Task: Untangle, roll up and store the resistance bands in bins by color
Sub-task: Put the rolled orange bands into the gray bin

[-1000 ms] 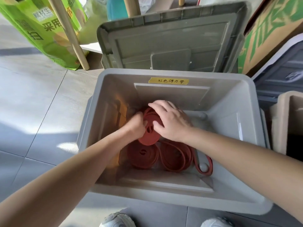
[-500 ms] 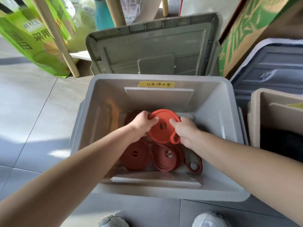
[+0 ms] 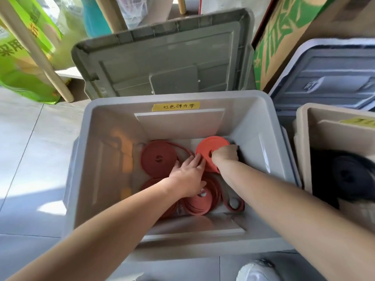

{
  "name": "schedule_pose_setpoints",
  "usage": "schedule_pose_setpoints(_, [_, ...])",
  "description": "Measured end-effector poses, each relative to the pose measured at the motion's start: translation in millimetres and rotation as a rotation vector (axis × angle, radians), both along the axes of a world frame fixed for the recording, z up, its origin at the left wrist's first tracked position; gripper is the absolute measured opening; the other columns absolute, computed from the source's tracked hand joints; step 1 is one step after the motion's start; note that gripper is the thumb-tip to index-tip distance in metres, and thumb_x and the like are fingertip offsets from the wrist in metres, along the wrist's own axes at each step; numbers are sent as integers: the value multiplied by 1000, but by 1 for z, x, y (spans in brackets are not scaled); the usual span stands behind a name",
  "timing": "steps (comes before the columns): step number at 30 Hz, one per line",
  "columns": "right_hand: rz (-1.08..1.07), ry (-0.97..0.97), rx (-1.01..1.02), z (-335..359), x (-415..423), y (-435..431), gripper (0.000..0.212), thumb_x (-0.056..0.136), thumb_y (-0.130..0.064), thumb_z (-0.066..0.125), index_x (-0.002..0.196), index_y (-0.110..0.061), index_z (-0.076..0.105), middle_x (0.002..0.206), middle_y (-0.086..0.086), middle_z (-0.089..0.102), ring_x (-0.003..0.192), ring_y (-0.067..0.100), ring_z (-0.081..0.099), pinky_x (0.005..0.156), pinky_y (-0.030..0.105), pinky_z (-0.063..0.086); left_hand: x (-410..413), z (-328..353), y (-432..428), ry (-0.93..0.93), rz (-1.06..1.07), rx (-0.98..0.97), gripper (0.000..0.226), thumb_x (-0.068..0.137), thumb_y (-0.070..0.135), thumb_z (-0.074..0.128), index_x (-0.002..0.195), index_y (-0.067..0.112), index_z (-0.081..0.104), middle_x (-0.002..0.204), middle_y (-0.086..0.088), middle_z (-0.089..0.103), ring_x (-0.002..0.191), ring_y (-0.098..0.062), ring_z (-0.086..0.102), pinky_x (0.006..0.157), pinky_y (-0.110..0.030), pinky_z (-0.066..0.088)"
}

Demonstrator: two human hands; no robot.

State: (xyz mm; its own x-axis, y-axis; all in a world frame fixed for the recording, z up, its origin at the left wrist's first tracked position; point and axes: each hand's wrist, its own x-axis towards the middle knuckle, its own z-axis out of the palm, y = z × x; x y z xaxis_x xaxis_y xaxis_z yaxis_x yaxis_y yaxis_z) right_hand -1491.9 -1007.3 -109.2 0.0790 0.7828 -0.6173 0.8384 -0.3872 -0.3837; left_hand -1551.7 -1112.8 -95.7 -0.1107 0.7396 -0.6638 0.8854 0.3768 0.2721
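Note:
A grey bin (image 3: 85, 159) with a yellow label (image 3: 176, 106) on its far wall holds several rolled red bands. My right hand (image 3: 225, 155) grips a tightly rolled red band (image 3: 211, 147) at the bin's back right, lying almost flat. My left hand (image 3: 187, 176) lies flat with fingers spread, its fingertips touching that roll's left edge. Another rolled red band (image 3: 158, 158) lies at the back left. A looser red roll (image 3: 199, 201) sits at the front, partly under my left hand, with a loop end (image 3: 233, 203) beside it.
The bin's grey lid (image 3: 162, 55) leans behind it. A beige bin (image 3: 300, 142) with rolled black bands (image 3: 353, 175) stands to the right, a dark lidded bin (image 3: 328, 74) behind it. Green bags and wooden legs (image 3: 36, 49) are at the back left, a cardboard box (image 3: 288, 27) at the back right.
The roll held up between both hands has moved right and down toward the bin's back right. My left hand has let go and now lies flat beside it.

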Motion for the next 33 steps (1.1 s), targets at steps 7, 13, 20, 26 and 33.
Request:
schedule_pose_setpoints(7, [467,-358,120,-2,17,-3,76,96,-19,48,145,7,-3,149,15,28,133,28,37,101,38,38,-15,-3,-4,69,-55,51,60,96,39,41,148,35,12,156,2,3,142,-28,14,114,-55,6])
schedule_pose_setpoints(13, [592,-494,72,3,14,10,71,97,-26,50,143,8,9,148,13,36,130,21,45,97,29,42,-17,1,-4,194,-155,115,55,97,40,37,147,38,17,155,-1,9,132,-29,33,113,-55,8])
schedule_pose_setpoints(20, [755,-479,52,10,18,4,75,94,-9,45,144,9,-9,144,24,32,130,36,41,99,43,40,-19,-3,-15,242,-163,101,58,97,52,26,149,37,4,158,-4,-5,139,-28,23,111,-61,-2])
schedule_pose_setpoints(26, [966,-667,22,14,13,7,65,99,-9,31,145,5,-13,143,17,42,128,27,46,102,36,36,-23,-3,-21,318,-366,43,64,96,57,23,148,36,-6,158,-3,-12,142,-28,13,110,-65,-1])
schedule_pose_setpoints(33, [1000,-682,-15,47,7,3,92,94,-43,50,147,-5,-16,144,11,43,128,29,46,99,37,39,-30,27,-20,37,-104,-36,65,95,55,32,149,37,-1,159,0,-6,145,-25,1,115,-51,7])
